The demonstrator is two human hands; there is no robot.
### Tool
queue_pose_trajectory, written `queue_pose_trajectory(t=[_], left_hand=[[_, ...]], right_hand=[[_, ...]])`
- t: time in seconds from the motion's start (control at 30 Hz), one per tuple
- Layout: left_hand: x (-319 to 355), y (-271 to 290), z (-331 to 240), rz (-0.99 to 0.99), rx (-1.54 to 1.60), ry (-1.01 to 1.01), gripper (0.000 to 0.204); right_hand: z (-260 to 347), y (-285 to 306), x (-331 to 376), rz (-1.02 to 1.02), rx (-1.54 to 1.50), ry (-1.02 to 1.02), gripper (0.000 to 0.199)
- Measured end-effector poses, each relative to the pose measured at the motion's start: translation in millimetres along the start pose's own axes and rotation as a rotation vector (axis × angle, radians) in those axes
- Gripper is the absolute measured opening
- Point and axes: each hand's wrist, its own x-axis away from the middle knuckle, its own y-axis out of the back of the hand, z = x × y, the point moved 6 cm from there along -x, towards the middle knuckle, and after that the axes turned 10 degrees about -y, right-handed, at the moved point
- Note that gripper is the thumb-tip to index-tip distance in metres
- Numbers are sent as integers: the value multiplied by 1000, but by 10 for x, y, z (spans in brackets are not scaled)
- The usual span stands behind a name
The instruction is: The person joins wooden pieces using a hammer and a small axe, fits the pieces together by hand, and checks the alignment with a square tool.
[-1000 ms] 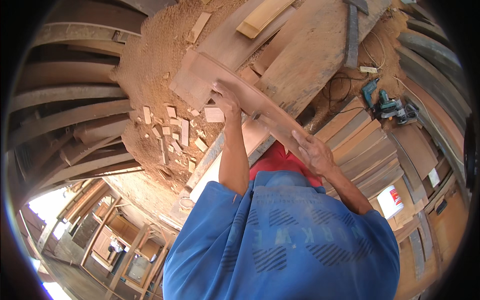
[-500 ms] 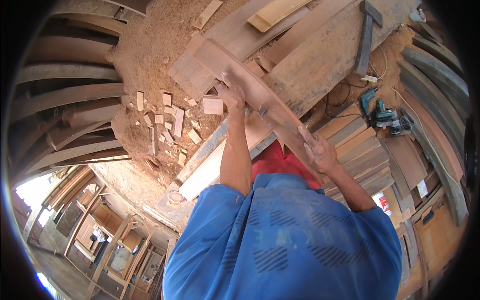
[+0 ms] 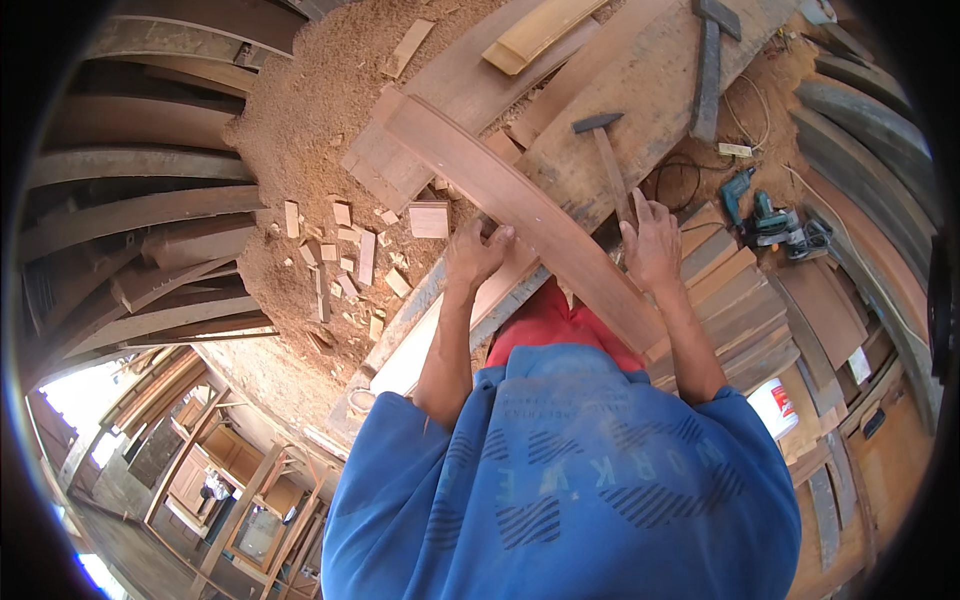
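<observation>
Both our hands sit on the long curved plank (image 3: 520, 210): left hand (image 3: 475, 252) curled around its near edge at the middle, fingers wrapped on the wood; right hand (image 3: 652, 245) flatter, fingers spread over the lower stretch. A second ago our right hand held lower down the plank, close to the body; it has now moved up beside the hammer (image 3: 606, 160). The plank has swung too: its far end now reaches over the stacked boards (image 3: 440, 110) toward the sawdust pile (image 3: 310, 120), and it lies flatter across the workbench (image 3: 640, 90). We judge this as settling the piece into position on the bench, grip shifting from carrying to steadying. Small offcuts (image 3: 345, 250) lie scattered left of it; power drill (image 3: 750, 205) sits well apart to the right.
</observation>
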Motion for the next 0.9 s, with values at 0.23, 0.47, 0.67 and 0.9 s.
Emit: queue_pose_trajectory(t=[0.23,0.47,0.67,0.9], left_hand=[[-27,84,-146,36,157,90,50],[-37,58,-76,81,103,127,50],[-41,63,-92,42,182,116,52],[-47,19,8,51,115,130,52]], right_hand=[[480,-62,338,154,-40,-26,51],[841,-179,297,262,-39,-86,57],[868,-187,259,316,-18,-95,58],[499,162,-131,-31,-37,-245,59]])
